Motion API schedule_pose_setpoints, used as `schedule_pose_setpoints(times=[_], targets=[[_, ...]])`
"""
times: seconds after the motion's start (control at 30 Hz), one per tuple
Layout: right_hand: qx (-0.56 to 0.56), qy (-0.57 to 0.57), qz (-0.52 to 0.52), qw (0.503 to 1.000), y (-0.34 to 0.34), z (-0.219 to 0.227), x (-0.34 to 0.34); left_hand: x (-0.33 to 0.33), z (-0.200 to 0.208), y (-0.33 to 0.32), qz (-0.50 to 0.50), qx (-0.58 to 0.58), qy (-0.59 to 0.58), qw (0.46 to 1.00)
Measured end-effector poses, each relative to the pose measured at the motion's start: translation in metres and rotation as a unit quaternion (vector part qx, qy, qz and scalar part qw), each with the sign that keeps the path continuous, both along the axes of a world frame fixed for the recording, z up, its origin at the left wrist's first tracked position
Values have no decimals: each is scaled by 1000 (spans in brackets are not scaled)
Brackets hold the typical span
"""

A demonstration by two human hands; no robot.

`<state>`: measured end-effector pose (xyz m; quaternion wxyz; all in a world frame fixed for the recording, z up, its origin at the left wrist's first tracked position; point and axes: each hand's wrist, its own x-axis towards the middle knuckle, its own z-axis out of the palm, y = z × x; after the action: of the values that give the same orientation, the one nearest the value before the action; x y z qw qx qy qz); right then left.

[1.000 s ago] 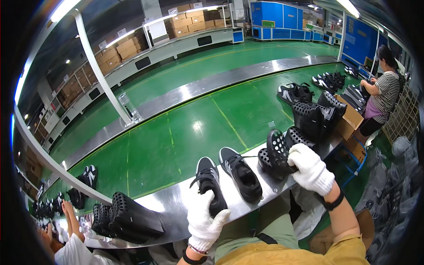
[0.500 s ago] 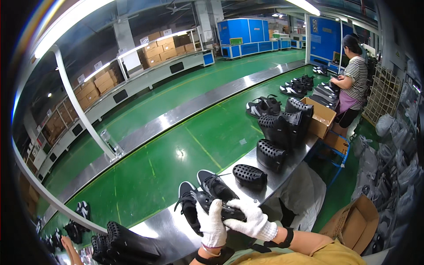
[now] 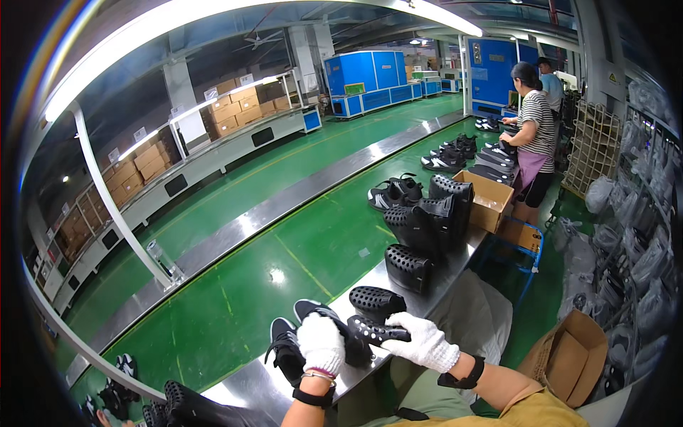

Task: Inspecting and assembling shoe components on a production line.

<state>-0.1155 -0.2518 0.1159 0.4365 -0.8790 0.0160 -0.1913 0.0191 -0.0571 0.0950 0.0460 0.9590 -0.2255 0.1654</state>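
Note:
My right hand (image 3: pixel 421 346), in a white knit glove, grips one end of a black perforated plastic shoe form (image 3: pixel 374 331) above the metal bench edge. My left hand (image 3: pixel 321 344), gloved the same way, lies over a black shoe (image 3: pixel 313 309) with a pale sole rim; its fingers bend down onto the upper and their tips are hidden. Directly left of it, a matching laced shoe (image 3: pixel 284 349) rests on the bench. Just beyond the held form, another perforated form (image 3: pixel 376 300) lies on the metal.
More black forms (image 3: pixel 409 267) stand along the bench at right, by an open carton (image 3: pixel 484 199). A co-worker in a striped shirt (image 3: pixel 535 121) handles shoes farther off. A green conveyor belt (image 3: pixel 242 285) runs alongside. An open cardboard box (image 3: pixel 569 356) sits at lower right.
My right hand has moved right, away from my left, with the perforated form. My left hand has let go of the form and now rests on the shoe. The whole view has shifted.

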Motion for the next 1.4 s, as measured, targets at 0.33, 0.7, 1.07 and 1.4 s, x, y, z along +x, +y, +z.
schedule_pose_setpoints(times=[0.33, 0.7, 1.07, 1.4], targets=[[-113, 176, 232, 950, 4, 72, 7, -31, 12, 33, 6, 10, -3, 1000], [-225, 11, 195, 955, 67, -34, 71, -30, 11, 35, -78, -130, 32, 988], [-109, 107, 197, 969, 51, -41, 85, -46, 14, 21, -151, -42, -31, 987], [195, 299, 253, 899, 33, -17, 38, -93, 4, 52, -56, -113, -29, 992]])
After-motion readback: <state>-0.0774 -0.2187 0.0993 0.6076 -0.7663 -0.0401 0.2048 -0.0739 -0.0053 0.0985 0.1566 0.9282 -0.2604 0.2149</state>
